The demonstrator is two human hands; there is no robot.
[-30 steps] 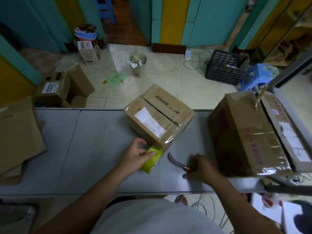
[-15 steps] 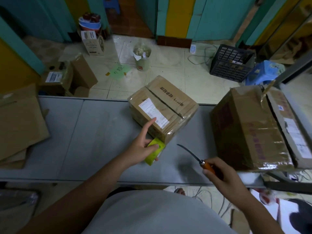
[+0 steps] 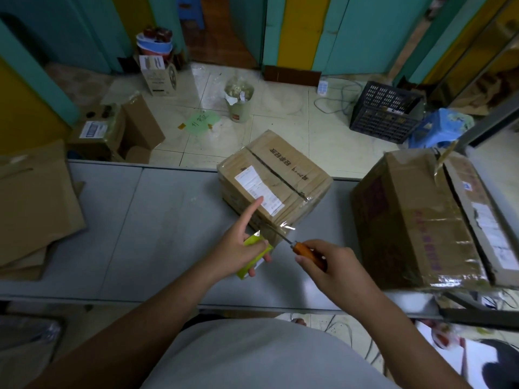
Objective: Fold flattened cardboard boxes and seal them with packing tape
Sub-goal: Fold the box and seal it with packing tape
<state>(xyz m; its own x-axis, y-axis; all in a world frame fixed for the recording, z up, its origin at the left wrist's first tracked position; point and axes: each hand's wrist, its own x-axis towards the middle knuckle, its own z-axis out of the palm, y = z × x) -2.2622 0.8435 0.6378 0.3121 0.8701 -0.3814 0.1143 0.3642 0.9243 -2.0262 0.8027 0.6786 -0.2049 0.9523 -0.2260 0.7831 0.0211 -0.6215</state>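
Gripping an orange-handled knife (image 3: pixel 307 252) in the right hand (image 3: pixel 334 269), blade reaching the near corner of the small taped box (image 3: pixel 283 175); clasping a yellow-green packet (image 3: pixel 254 258) in the left hand (image 3: pixel 237 247), index finger pointing onto the box top. Sitting midway along the grey table (image 3: pixel 168 220), a larger box (image 3: pixel 415 220) right of it, flattened cardboard (image 3: pixel 33 206) lying at the left end. Showing beyond: tiled floor (image 3: pixel 283 113), black crate (image 3: pixel 384 113), blue stool (image 3: pixel 441 127).

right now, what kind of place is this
Probably a small packing or shipping workroom: a taped, labelled box and a bigger box on a grey table, flat cardboard stacked at its left end, a knife in the right hand.
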